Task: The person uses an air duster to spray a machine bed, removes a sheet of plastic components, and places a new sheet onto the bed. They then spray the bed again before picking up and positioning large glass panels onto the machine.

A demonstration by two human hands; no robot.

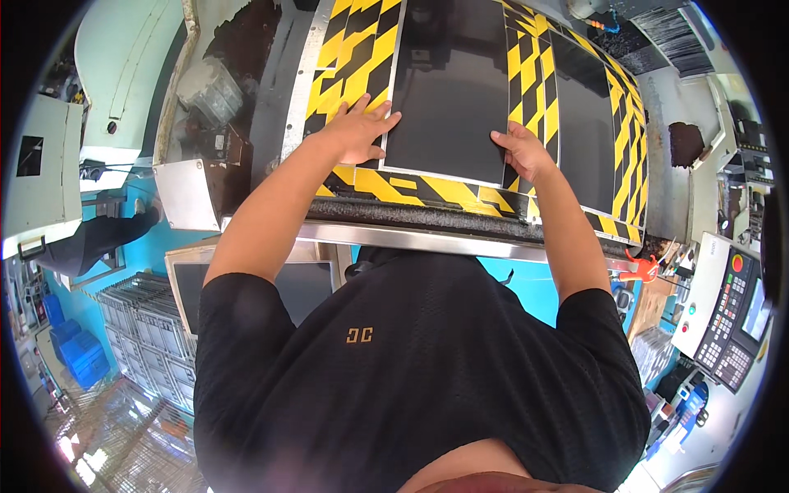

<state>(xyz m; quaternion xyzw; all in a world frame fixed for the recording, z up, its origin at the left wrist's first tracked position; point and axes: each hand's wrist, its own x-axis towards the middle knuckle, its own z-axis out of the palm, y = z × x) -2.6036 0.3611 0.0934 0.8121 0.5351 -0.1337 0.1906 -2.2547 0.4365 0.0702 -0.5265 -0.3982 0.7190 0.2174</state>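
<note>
A flat, dark grey rectangular panel (452, 107) with thin light edges lies on the machine bed between bands of yellow-and-black striped tape (362, 49). My left hand (357, 134) is spread open over the tape at the panel's left edge, its fingertips reaching that edge. At the panel's near right corner is my right hand (524, 151), its thumb apart and pointing over the dark surface. Its index finger extends toward the striped strip, while the other fingers are partly hidden under the hand. A second dark panel (585, 140) lies farther right, past the striped strip.
A metal rail (427, 236) runs along the bed's near edge, in front of my body. An orange-red spray gun (646, 267) hangs at the right, near a machine control panel (727, 312). Stacked grey crates (148, 329) and blue bins (82, 357) stand at the lower left.
</note>
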